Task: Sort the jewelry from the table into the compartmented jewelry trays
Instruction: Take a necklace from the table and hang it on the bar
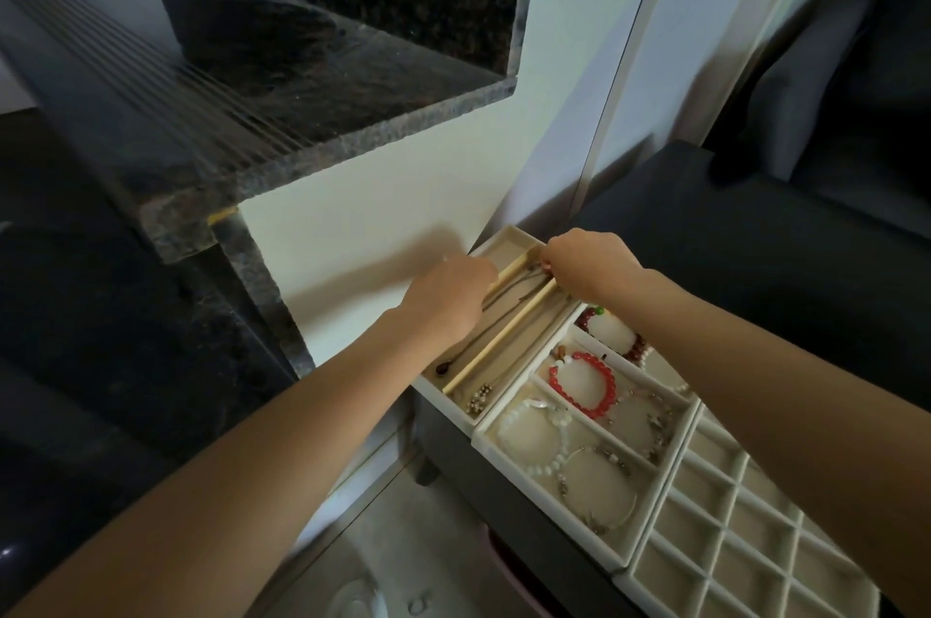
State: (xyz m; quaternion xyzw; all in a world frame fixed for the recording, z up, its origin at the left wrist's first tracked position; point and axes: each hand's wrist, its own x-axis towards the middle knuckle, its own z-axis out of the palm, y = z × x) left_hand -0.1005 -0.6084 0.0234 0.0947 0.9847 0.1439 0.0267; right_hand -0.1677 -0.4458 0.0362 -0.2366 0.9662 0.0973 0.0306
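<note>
Reaching with both hands over the long-slotted tray (509,242) at the far end of the dark table (705,224), hard against the white wall (383,204). Left hand (446,297) curled over the left slot, seemingly laying or steadying a thin dark necklace (509,292) along its length; fingertips hidden under the knuckles, so cannot tell whether pinching the chain or only pressing on it. Right hand (587,267) bunched at the far end of the same slot, fingers drawn together as if pinching the chain's upper end, probably to pull it straight so it lies untangled between the wooden divider (483,353) and the tray wall. Pendant end (442,369) resting at the near end of the slot. In the neighbouring slot, a second chain with a small pearl cluster (478,398) at its near end. Beside it, touching, a bracelet tray (486,441) of square cells: a red bead bracelet (602,388), a white bead bracelet (559,436), a dark red bracelet (635,348), 2 wire bangles with charms (599,491). Nearest, a grid tray (725,516) of many small cells, all visible cells bare. Judging from this, bracelets placed, necklaces in hand, small pieces not yet begun.
</note>
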